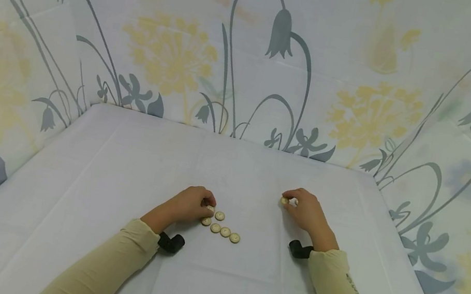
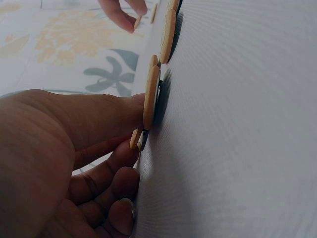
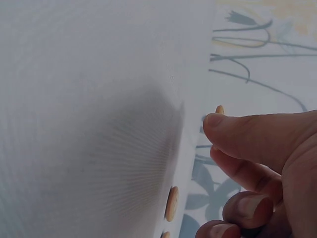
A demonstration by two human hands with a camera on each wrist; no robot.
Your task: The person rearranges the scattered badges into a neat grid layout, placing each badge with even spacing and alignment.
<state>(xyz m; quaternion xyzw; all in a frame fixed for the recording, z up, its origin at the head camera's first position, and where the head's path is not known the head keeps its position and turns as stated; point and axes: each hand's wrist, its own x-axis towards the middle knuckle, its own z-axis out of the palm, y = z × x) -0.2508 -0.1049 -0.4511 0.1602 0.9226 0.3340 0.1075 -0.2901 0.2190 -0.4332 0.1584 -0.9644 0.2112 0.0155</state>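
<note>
My left hand (image 1: 187,204) pinches a round wooden disc (image 1: 211,208) close over the white cloth. In the left wrist view the thumb tip lies against a nearer disc (image 2: 151,99), with the index fingertip by a disc (image 2: 134,139) behind it. Several pale discs (image 1: 225,232) with dark marks lie flat beside that hand, some in a slanting row. Farther right and a bit deeper on the table, my right hand (image 1: 306,212) holds another disc (image 1: 285,201) between thumb and index finger. Its thumb covers most of that disc (image 3: 220,110) in the right wrist view.
White cloth covers the table (image 1: 120,158). A flower-printed curtain (image 1: 257,77) stands along the table's back and sides. Black wrist cameras, one on the left wrist (image 1: 171,243) and one on the right wrist (image 1: 300,250), hang under the sleeves.
</note>
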